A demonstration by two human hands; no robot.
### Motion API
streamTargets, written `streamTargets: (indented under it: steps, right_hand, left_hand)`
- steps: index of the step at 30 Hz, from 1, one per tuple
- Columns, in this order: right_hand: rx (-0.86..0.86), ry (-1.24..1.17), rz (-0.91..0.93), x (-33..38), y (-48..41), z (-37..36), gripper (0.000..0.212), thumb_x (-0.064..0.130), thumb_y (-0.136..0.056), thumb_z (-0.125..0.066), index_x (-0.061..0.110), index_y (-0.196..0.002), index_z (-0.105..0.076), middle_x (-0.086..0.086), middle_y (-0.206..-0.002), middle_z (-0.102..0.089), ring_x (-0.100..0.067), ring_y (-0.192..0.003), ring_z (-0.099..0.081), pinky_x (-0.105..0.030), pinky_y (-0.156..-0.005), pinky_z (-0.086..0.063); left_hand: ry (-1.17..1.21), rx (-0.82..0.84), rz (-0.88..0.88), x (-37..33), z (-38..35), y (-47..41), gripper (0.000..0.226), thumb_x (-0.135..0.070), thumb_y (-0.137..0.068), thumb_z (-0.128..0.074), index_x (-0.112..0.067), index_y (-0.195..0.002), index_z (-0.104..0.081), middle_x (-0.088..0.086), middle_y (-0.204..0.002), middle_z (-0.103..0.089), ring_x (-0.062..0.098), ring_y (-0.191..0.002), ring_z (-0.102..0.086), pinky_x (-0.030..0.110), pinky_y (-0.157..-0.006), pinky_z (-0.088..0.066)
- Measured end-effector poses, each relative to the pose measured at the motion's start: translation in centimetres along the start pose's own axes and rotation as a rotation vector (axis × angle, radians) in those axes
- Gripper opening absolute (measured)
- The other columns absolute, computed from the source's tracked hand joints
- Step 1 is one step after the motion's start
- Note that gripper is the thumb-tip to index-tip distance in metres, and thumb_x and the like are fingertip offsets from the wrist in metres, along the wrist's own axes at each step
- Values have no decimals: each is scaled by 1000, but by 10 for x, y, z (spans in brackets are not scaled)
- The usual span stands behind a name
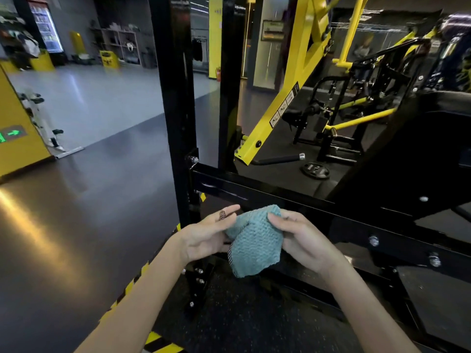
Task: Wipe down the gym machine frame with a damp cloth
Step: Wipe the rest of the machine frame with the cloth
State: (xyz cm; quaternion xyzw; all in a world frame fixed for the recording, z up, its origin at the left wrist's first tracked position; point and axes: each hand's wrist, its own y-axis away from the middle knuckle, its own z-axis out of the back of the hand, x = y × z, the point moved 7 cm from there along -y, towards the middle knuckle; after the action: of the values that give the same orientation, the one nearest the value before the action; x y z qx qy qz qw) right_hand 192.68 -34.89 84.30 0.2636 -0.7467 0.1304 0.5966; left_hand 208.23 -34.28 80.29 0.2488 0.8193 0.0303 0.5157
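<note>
A teal waffle-weave cloth [254,240] hangs bunched between both hands, just in front of the black horizontal bar [275,197] of the gym machine frame. My right hand [303,240] grips the cloth's right side with thumb and curled fingers. My left hand [206,235] touches its left side, fingers nearly straight, a ring on one finger. The black upright post [178,98] of the frame rises just left of the hands.
Yellow machine arms [288,93] and further black-and-yellow machines stand behind the frame. A weight plate [316,170] and a handle bar [280,159] lie on the black mat beyond the bar. Yellow-black hazard tape [132,284] edges the mat; shiny dark floor spreads to the left.
</note>
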Motion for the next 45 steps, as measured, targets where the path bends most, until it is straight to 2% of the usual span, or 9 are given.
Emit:
streamTargets:
  steps: [6, 11, 15, 20, 27, 29, 32, 36, 45]
  right_hand:
    - [-142, 64, 9, -5, -21, -5, 32, 12, -94, -56, 4, -125, -58, -13, -112, -71, -26, -103, -69, -33, -83, -56]
    - [-192, 121, 60, -5, -37, 9, 38, -1, -97, -52, 20, -129, -48, -21, -93, -71, -28, -84, -70, -33, -67, -57]
    - [-201, 166, 67, 1, -56, 18, 24, -3, -96, -52, 6, -115, -64, -13, -98, -72, -20, -86, -70, -26, -68, -56]
    - [-141, 456, 23, 1, -77, 31, 54, -15, -73, -75, 7, -120, -61, -15, -107, -70, -24, -95, -70, -38, -82, -59]
    - [-227, 1163, 130, 11, -100, 38, 5, 20, -89, -71, 18, -90, -74, 7, -83, -68, -2, -76, -60, -12, -64, -46]
    - [-198, 1108, 106, 2, -108, 42, 11, 25, -89, -70, 16, -84, -71, -1, -84, -66, -10, -81, -60, -18, -70, -48]
    - [-156, 536, -32, -18, -113, 43, 17, 23, -90, -69, 8, -100, -69, -12, -101, -72, -28, -97, -68, -46, -92, -54]
    - [-66, -62, -120, -44, -119, 19, 41, 8, -84, -69, 3, -123, -58, -16, -118, -69, -32, -109, -67, -45, -93, -55]
    - [-322, 72, -208, -52, -146, -2, 22, 3, -95, -57, 2, -116, -63, -12, -109, -73, -26, -99, -71, -42, -88, -57]
  left_hand:
    - [282, -163, -113, -11, 21, -14, 87, -8, -67, -76, -17, -147, -42, 13, -128, -62, 23, -100, -70, 34, -68, -60]
    - [169, -244, -161, -24, 39, -28, 104, -7, -64, -78, -26, -153, -28, 14, -133, -57, 22, -101, -70, 29, -72, -60]
    - [-311, -142, -182, -27, 33, -30, 110, -2, -61, -88, -44, -147, -32, 10, -129, -55, 21, -109, -67, 37, -94, -56]
    - [-1046, -380, -411, -46, 36, -52, 39, -22, -73, -86, -32, -107, -71, -10, -110, -61, 6, -102, -58, 36, -97, -49]
    - [-1130, -429, -336, -47, 60, -70, 16, -31, -88, -73, -25, -103, -74, -10, -122, -56, 8, -116, -51, 29, -99, -43]
    - [-982, -405, -286, -45, 67, -69, 13, -33, -91, -70, -24, -101, -73, -8, -108, -68, 9, -103, -63, 32, -89, -52]
    - [-800, -395, -338, -46, 72, -66, 13, -29, -91, -72, -19, -99, -72, -2, -97, -74, 14, -95, -69, 30, -82, -55]
    - [-593, -395, -315, -44, 80, -67, 17, -20, -94, -68, -12, -109, -70, -1, -99, -76, 11, -92, -72, 18, -78, -55]
    - [-1160, -435, -479, -73, 132, -68, 19, -29, -93, -67, -20, -110, -70, -11, -105, -69, 3, -99, -62, 32, -94, -50]
